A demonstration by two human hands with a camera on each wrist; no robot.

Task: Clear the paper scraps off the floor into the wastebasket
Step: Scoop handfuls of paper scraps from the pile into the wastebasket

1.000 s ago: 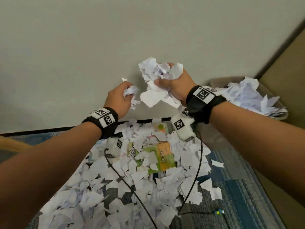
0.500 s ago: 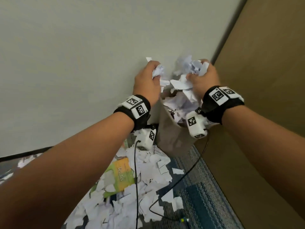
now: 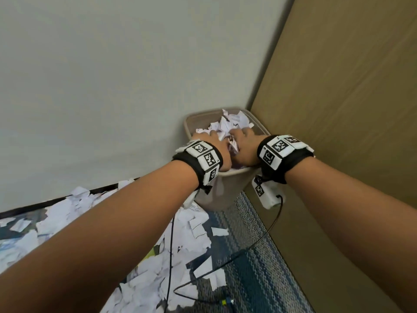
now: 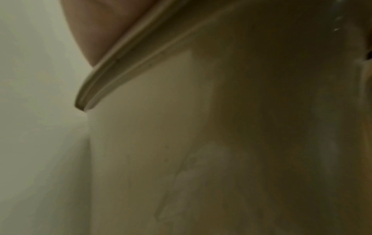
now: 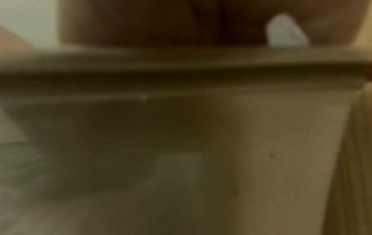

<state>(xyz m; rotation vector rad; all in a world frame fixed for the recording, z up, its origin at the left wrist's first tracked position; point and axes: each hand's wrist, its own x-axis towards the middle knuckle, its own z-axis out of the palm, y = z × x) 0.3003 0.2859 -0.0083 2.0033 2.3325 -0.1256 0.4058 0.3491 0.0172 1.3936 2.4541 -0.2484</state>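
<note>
both hands are down in the tan wastebasket [image 3: 203,195] at 12 o'clock, left hand [image 3: 213,143] & right hand [image 3: 244,143] side by side on the paper scraps [image 3: 228,125] piled inside, can't tell if fingers are spread or holding, w/ more scraps [image 3: 191,231] on the floor [image 3: 259,267] at 7 o'clock.

A beige wastebasket [image 3: 216,195], heaped with white paper scraps [image 3: 228,125], is seen upright in the corner; more scraps [image 3: 196,229] are strewn across the floor.
</note>
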